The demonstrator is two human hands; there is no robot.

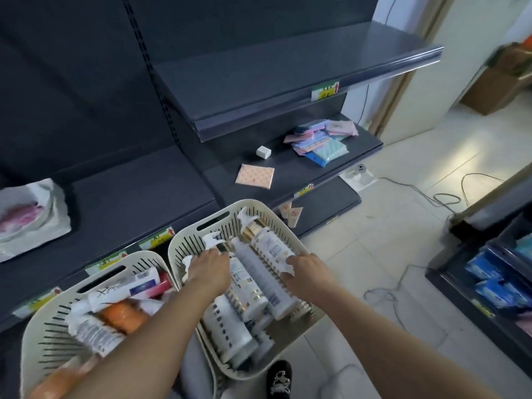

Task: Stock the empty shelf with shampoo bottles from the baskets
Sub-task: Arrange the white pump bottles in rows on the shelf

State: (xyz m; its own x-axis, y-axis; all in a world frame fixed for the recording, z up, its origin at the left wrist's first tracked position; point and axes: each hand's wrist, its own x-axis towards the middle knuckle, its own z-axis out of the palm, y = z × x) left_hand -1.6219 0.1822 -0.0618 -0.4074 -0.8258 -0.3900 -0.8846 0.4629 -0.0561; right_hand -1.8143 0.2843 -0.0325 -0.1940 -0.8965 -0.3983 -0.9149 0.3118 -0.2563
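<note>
Both arms reach forward, palms down, into the right basket point(187, 234) at lower centre. Right hand point(303, 266): fingers curl round the base of a gold-capped bottle point(269, 249) lying by the basket's right rim. Left hand point(208, 269) lies over more bottles point(227, 321); whether its fingers grip, can't tell. Bare shelf point(288, 67) upper centre, front edge open.

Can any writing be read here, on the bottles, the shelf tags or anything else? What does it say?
No text is legible.
Price tags on shelf edges: yellow-green, red arrow, print blurred.
Gold-collared bottle in the right basket: label lines too small.
Blue-labelled tube in the left basket: blurred.
Tubes beside the right basket: round marks, unreadable.
</note>
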